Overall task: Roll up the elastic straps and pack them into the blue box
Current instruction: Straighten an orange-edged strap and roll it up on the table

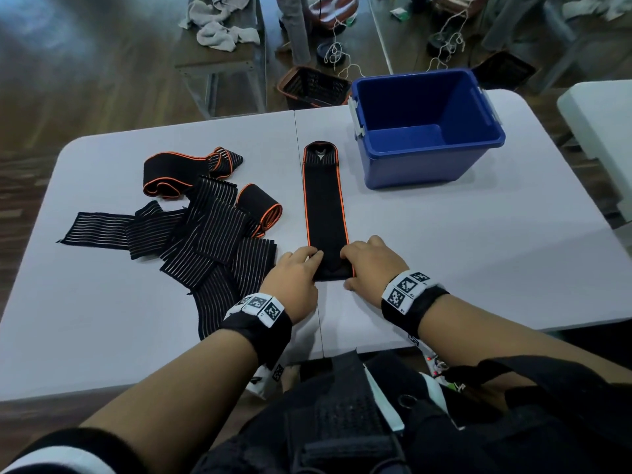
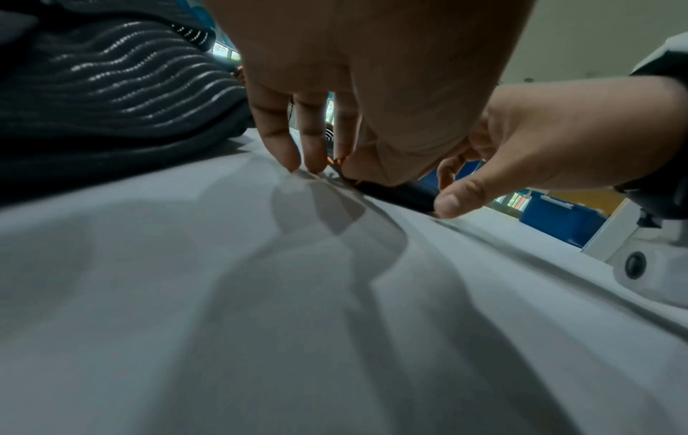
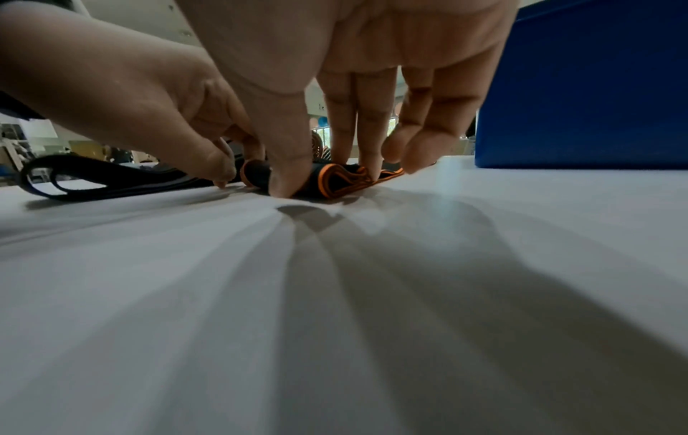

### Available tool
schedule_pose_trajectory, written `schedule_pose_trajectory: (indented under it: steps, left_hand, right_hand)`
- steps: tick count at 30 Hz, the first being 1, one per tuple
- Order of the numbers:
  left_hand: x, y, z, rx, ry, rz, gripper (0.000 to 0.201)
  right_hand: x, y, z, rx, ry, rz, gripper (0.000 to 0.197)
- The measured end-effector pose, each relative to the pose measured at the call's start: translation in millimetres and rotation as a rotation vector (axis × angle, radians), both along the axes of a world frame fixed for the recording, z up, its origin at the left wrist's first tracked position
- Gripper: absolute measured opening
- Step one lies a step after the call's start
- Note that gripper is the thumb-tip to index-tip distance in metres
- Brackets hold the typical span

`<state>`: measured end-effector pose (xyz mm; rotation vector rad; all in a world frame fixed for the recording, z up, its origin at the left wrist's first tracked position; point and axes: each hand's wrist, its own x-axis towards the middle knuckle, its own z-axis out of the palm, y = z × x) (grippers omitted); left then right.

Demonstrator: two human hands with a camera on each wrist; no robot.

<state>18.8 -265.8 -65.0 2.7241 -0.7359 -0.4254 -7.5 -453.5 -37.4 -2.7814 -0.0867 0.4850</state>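
A black elastic strap [image 1: 325,206] with orange edging lies flat and straight on the white table [image 1: 478,254], running away from me. Its near end is turned into a small roll [image 3: 344,180]. My left hand [image 1: 313,261] pinches the roll's left side, thumb and fingertips [image 2: 294,163] down at the table. My right hand [image 1: 347,261] pinches the right side between thumb and fingers [image 3: 370,169]. The blue box [image 1: 427,131] stands open and empty at the far right, past the strap's far end. Loose black striped straps [image 1: 205,230] lie heaped to the left.
Two orange-edged straps [image 1: 178,172] lie looped at the back of the heap. Beyond the table's far edge a dark basket [image 1: 314,85] sits on the floor and towels [image 1: 219,29] lie on a bench. A second white table [image 1: 602,114] stands at the right.
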Motion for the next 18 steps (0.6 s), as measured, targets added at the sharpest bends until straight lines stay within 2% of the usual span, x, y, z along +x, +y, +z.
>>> schedule_pose_trajectory:
  steps: [4, 8, 13, 18]
  left_hand:
    - [-0.2, 5.6, -6.9, -0.171, 0.048, 0.092, 0.06]
    - [3.0, 6.5, -1.2, -0.37, 0.199, 0.375, 0.046]
    - [5.2, 4.3, 1.2, -0.475, 0.224, 0.49, 0.015]
    - [8.0, 0.8, -0.9, -0.513, 0.262, 0.597, 0.008]
  right_hand:
    - [1.5, -0.8, -2.1, 0.036, -0.011, -0.032, 0.034]
    - [-1.2, -2.9, -3.1, 0.198, 0.032, -0.189, 0.037]
    - [2.9, -4.9, -3.2, 0.282, 0.034, -0.302, 0.023]
    - [8.3, -2.1, 0.6, 0.248, 0.058, -0.357, 0.018]
